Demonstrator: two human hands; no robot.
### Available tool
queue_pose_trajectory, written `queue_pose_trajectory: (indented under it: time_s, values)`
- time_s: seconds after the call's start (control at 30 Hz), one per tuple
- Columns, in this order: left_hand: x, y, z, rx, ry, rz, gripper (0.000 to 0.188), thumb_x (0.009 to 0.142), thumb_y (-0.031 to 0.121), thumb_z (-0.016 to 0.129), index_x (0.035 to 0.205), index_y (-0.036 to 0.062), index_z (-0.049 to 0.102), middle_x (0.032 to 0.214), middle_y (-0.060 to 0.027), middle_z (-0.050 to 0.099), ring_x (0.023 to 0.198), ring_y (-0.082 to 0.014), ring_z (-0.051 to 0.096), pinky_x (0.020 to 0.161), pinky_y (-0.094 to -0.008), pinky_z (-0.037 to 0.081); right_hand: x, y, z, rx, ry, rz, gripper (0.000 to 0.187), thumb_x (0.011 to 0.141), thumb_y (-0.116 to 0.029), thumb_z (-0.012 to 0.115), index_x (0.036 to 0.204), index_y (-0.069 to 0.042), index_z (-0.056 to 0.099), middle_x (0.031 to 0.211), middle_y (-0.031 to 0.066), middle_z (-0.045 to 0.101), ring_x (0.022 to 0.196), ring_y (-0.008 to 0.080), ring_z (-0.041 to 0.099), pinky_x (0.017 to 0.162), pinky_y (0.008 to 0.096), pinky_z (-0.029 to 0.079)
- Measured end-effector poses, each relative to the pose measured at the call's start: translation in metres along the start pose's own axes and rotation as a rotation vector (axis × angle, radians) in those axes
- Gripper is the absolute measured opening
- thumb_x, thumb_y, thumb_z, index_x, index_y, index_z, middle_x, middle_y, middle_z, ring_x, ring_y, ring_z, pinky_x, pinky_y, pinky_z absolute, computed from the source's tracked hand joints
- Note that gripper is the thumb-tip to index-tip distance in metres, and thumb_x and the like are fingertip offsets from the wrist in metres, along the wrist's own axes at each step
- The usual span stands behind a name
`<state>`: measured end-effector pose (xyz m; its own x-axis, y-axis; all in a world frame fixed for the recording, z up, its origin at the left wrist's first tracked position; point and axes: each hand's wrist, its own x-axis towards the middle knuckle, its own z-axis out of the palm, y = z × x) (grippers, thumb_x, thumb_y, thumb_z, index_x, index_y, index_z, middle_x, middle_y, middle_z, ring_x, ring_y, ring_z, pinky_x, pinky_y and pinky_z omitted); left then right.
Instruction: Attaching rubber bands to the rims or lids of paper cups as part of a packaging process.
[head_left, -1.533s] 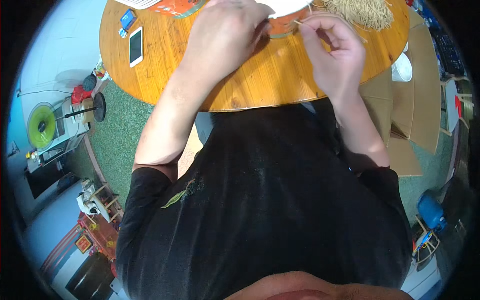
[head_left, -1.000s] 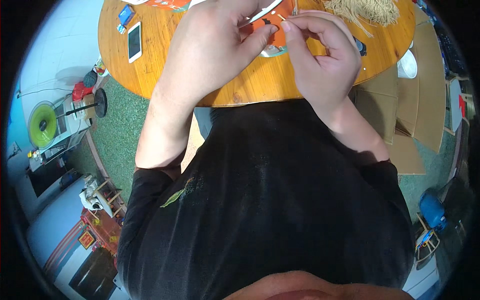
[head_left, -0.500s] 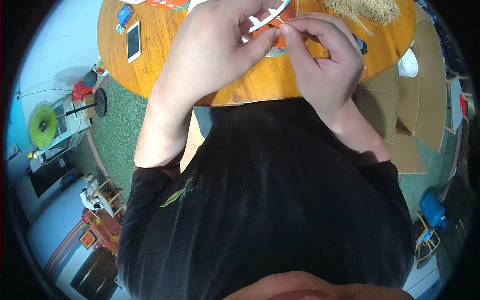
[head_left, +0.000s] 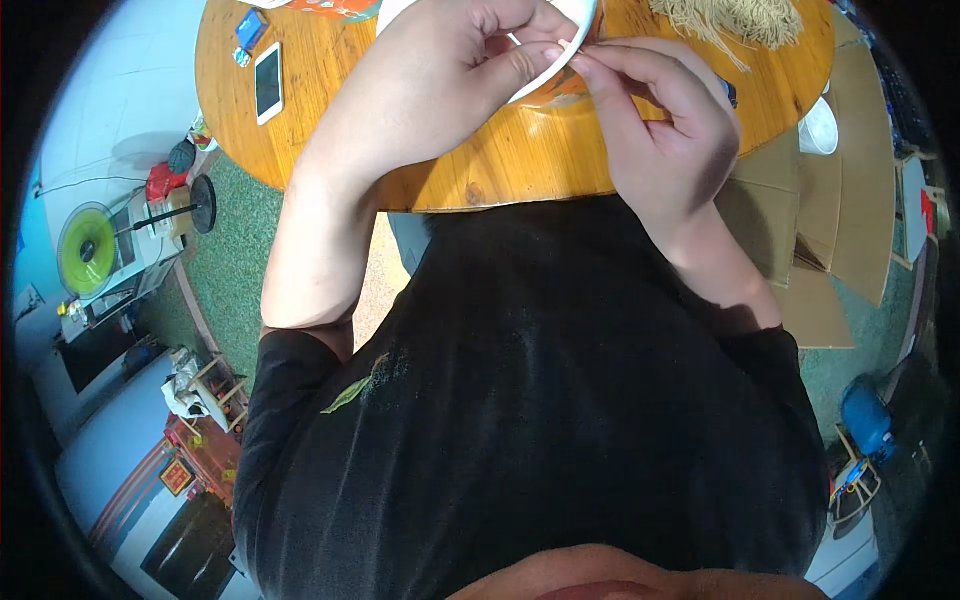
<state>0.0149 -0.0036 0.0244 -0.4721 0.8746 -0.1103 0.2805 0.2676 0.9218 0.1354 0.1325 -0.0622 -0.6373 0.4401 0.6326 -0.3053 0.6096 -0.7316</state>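
From afar, I work an orange tub (head_left: 582,36): my left hand (head_left: 420,85) curls over its rim, grip unclear; my right (head_left: 680,120) pinches a pale strand (head_left: 564,44) there, which a slack pinch could lose.

Shows a round table (head_left: 500,165) before the person's torso (head_left: 540,350). Has a phone (head_left: 269,84) on the table's left part, a small packet (head_left: 250,30) just beyond that phone, and a container (head_left: 335,8) at the far edge, right of the packet. Sets a tub (head_left: 560,93) farther right, with the left hand (head_left: 440,75) over its opening and the right hand (head_left: 665,115) at its right rim. Puts a bundle of strands (head_left: 757,22) beyond the right hand. Places cardboard (head_left: 865,180) right of the table, a bucket (head_left: 819,128) near the table's edge, and a fan (head_left: 86,250) well off left.
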Motion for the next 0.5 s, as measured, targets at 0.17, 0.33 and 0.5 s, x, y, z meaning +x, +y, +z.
queue_pose_trajectory:
  time_s: [0.17, 0.33, 0.5]
  values:
    - [-0.001, 0.005, 0.002, 0.212, 0.033, 0.117, 0.007, 0.098, 0.001, 0.063, 0.100, -0.0022, 0.069, 0.086, -0.0074, 0.068, 0.075, -0.0120, 0.061, 0.070, -0.0262, 0.050, -0.002, 0.007, -0.008, -0.097, -0.027, -0.088, 0.011, 0.086, 0.001, 0.081, 0.097, 0.001, 0.078, 0.096, 0.0087, 0.074, 0.082, 0.0131, 0.070, 0.072, 0.0237, 0.056]
    - [0.003, -0.008, 0.002, 0.218, 0.058, 0.493, 0.006, 0.096, 0.001, 0.064, 0.100, -0.0009, 0.068, 0.091, -0.0112, 0.069, 0.076, -0.0175, 0.065, 0.069, -0.0286, 0.051, -0.006, 0.013, -0.003, 0.064, 0.017, 0.037, 0.012, 0.085, -0.006, 0.083, 0.096, -0.003, 0.078, 0.093, 0.0061, 0.074, 0.079, 0.0161, 0.072, 0.070, 0.0229, 0.057]
    - [0.004, -0.019, 0.010, 0.265, 0.179, 0.286, 0.008, 0.094, -0.002, 0.062, 0.099, 0.0014, 0.067, 0.107, -0.0156, 0.068, 0.088, -0.0218, 0.068, 0.078, -0.0316, 0.052, -0.012, 0.014, -0.006, 0.458, -0.019, 0.451, 0.020, 0.092, 0.004, 0.073, 0.112, 0.002, 0.071, 0.107, 0.0122, 0.073, 0.093, 0.0179, 0.072, 0.087, 0.0277, 0.057]
